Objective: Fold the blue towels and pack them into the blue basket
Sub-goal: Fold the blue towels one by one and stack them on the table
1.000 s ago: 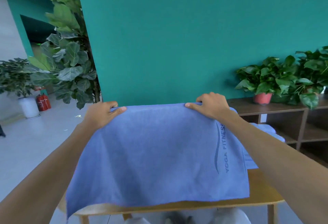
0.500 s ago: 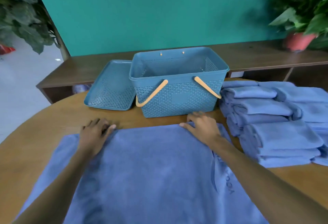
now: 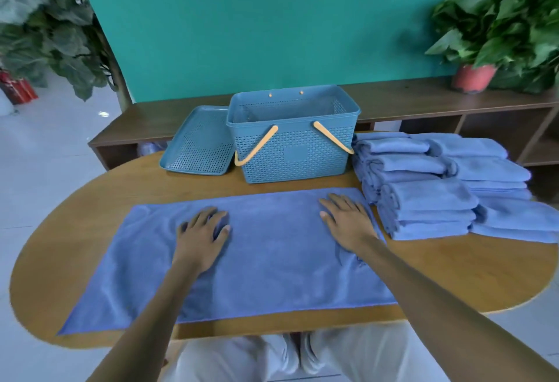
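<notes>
Looking down from the head view, we see the spread blue towel (image 3: 266, 257) lying flat across the near half of the oval wooden table (image 3: 472, 272), its near edge just inside the table's front rim and its left corner close to the rounded left end. A strip of bare wood separates the towel's far edge from the blue basket (image 3: 292, 151), which stands upright at the back of the table with its tan handles (image 3: 257, 145) folded down on the front wall; its interior shows no towels that we can make out. The perforated blue lid (image 3: 199, 144) leans just beside the basket on the left, touching it. To the right, stacks of folded blue towels (image 3: 435, 188) fill the table's right rear, just beside the spread towel's right edge. Behind the table we note a low brown shelf unit (image 3: 423, 100), a teal wall (image 3: 257, 18), a potted plant (image 3: 499, 27) at right and a large-leafed plant (image 3: 48, 21) at left. Our left hand (image 3: 201, 234) and right hand (image 3: 348, 222) both rest palm-down on the spread towel, fingers extended and slightly parted, gripping nothing.
</notes>
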